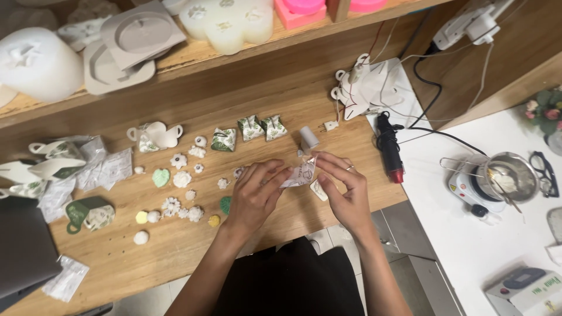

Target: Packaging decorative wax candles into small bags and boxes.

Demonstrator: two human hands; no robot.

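White printed paper, a small flat-folded box, sits pinched between my left hand and right hand, both closed on its ends; I see its long axis running hand to hand, tilted slightly up toward the right. Beyond my fingers stand three finished green-leaf boxes. Far right of my right hand, a steel pot holds pale wax

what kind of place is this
Probably a small home craft workshop for moulded wax or soap pieces. Pale silicone moulds sit on the wooden shelf, small white flower castings lie on the wooden table, and a steel melting pot stands on a white heater.
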